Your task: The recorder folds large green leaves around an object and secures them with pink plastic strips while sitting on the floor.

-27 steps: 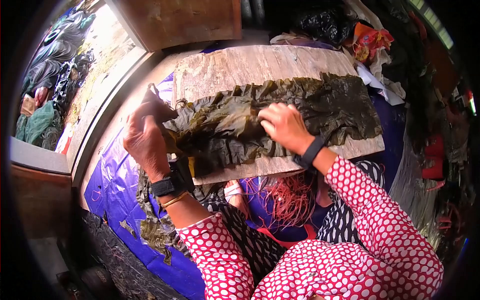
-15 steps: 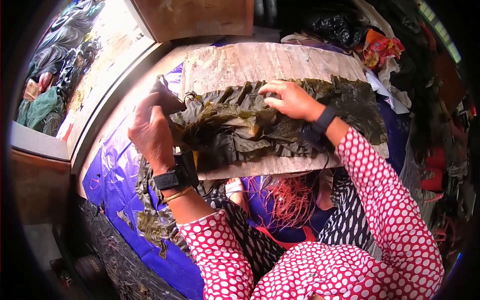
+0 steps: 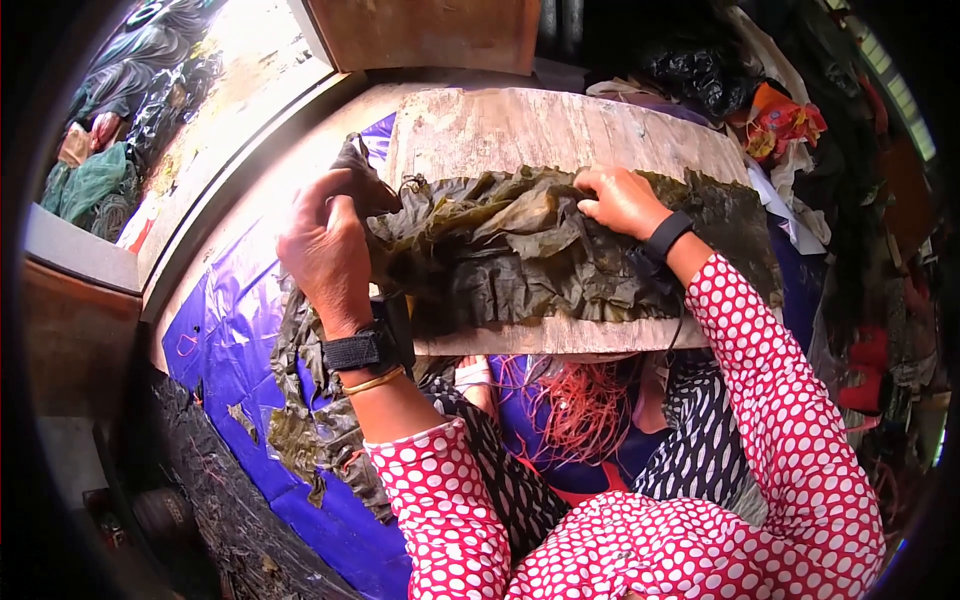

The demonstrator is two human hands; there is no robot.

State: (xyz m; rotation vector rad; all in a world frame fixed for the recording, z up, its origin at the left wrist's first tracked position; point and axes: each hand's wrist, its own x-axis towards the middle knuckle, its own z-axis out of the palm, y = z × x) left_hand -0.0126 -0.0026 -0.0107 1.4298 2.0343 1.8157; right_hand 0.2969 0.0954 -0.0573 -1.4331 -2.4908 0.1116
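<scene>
Nearest me, at six o'clock, the polka-dot sleeves rise from my lap, with a tangle of red string lying just under the near edge of the wooden board that serves as my table. At nine o'clock my left hand has its grip closed on the left end of the dark green seaweed sheet, pinching a bunched corner. Further out, at one o'clock, my right hand presses curled fingers onto the sheet's far edge; I judge that grip closed on a fold. The sheet lies crumpled across the board's middle. It looks thin and wet, so I judge that pulling both ends apart could tear it. More seaweed scraps hang over the blue tarp at eight o'clock, and a tug could drag them off.
</scene>
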